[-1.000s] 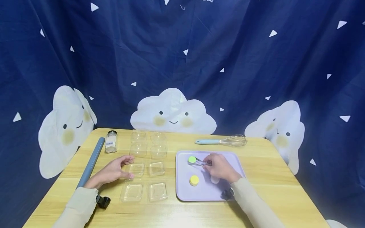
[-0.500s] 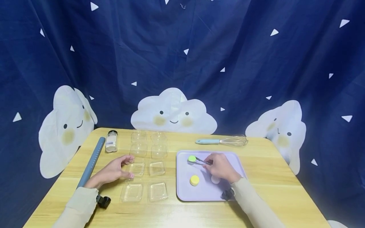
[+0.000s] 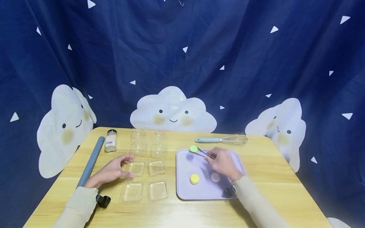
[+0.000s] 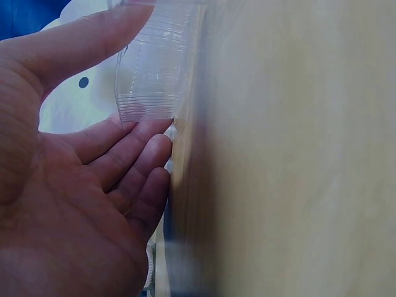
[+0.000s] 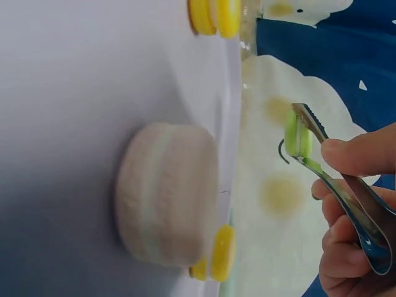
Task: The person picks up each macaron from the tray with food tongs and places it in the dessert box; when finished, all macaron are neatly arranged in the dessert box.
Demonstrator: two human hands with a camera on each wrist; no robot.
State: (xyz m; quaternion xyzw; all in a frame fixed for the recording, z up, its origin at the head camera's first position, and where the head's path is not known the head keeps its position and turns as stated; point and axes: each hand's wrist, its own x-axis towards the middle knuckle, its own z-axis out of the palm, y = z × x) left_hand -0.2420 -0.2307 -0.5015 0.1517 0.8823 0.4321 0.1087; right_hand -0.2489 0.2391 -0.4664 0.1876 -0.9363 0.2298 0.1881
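My left hand [image 3: 112, 171] is around the left end of a clear plastic container [image 3: 136, 168]; in the left wrist view its thumb and fingers [image 4: 127, 145] lie at opposite sides of the container [image 4: 151, 74]. Metal tongs [image 3: 203, 153] are pinched in my right hand [image 3: 223, 162]. Their tips hold a green macaron [image 3: 193, 148] above the back edge of a lilac tray [image 3: 182, 193]. On the tray lie a yellow macaron [image 3: 194, 179] and a pale pink one [image 3: 215, 177]. The right wrist view shows two yellow macarons [image 5: 223, 253].
More clear containers [image 3: 157, 191] stand in two columns left of the tray. A whisk [image 3: 208, 140] lies behind the tray. At the left are a black-lidded jar [image 3: 111, 141] and a long blue-grey bar [image 3: 92, 161].
My right hand has lifted the green macaron with the tongs and moved it toward the back of the tray, clear of its surface. My left hand has stayed in place.
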